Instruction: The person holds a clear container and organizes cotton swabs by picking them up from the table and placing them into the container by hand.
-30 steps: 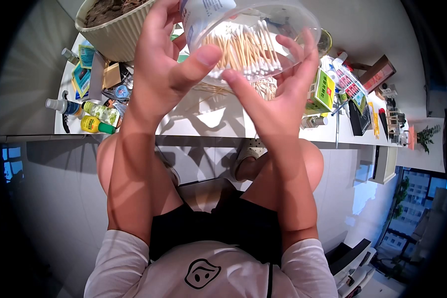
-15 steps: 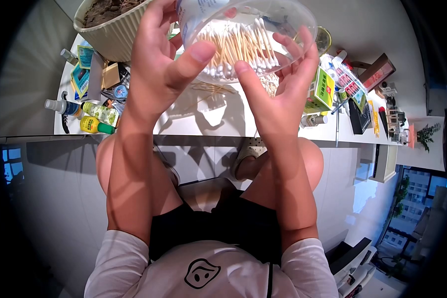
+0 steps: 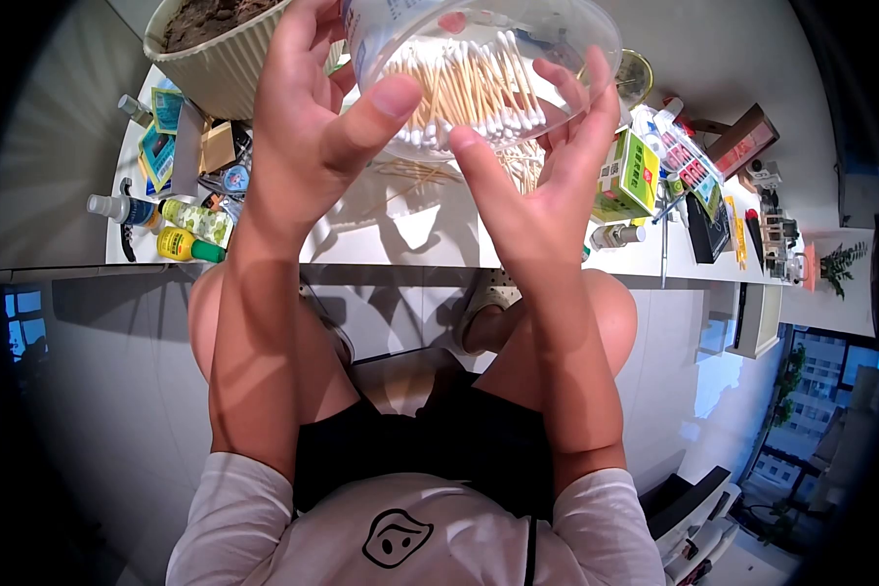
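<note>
A clear round plastic tub (image 3: 571,29) with a printed side is tilted on its side above the table, its mouth or base facing me. Many cotton swabs (image 3: 469,88) with wooden sticks and white tips lie inside it. My left hand (image 3: 327,127) grips the tub from the left, thumb over its lower edge. My right hand (image 3: 547,171) holds it from below and the right, thumb at the lower rim. Behind and beneath the tub, more loose swabs (image 3: 415,174) lie on the white table (image 3: 430,244).
A ribbed cream plant pot (image 3: 215,73) stands at the back left. Near the left edge lie a yellow bottle with green cap (image 3: 188,245) and a spray bottle (image 3: 122,209). On the right are a green box (image 3: 630,181), a small clear bottle (image 3: 617,235) and a black box (image 3: 705,230).
Both hands have shifted slightly left with the tub, and its tilt has changed a little. The swabs inside have moved slightly with it.
</note>
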A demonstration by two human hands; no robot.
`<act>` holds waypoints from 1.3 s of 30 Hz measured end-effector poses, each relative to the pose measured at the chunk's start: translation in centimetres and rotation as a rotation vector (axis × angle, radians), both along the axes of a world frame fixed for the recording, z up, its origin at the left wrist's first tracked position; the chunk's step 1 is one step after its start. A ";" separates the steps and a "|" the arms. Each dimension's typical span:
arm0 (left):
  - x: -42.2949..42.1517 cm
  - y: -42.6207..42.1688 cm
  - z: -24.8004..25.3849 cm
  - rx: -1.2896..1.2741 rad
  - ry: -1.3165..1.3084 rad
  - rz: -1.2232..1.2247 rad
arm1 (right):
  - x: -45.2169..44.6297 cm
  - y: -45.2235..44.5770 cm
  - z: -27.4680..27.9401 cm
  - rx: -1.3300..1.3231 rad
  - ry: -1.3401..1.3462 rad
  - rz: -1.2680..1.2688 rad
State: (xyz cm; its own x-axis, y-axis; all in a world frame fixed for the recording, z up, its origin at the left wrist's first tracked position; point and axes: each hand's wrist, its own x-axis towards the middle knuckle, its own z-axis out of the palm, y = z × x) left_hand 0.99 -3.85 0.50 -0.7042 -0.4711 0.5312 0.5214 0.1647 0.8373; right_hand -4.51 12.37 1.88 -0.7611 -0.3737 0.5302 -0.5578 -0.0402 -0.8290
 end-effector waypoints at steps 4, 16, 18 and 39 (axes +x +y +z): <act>0.0 -0.2 0.2 -0.041 -0.011 0.010 | 0.2 -0.3 0.0 0.018 0.006 0.000; 0.0 0.0 0.2 -0.035 -0.017 0.035 | 0.4 -0.7 0.0 0.014 0.011 0.017; 0.0 0.0 0.2 -0.035 -0.014 0.027 | 0.3 -0.7 -0.1 0.021 0.008 -0.001; 0.3 -0.1 0.3 -0.025 -0.055 0.021 | 0.4 -0.6 -0.1 0.067 0.035 -0.125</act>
State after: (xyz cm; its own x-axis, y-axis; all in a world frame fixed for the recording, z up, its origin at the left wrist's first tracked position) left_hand 1.27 -3.95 0.76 -0.7224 -0.4731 0.5042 0.4712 0.1968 0.8598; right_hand -4.16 11.77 1.75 -0.7855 -0.3131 0.5338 -0.5832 0.0863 -0.8077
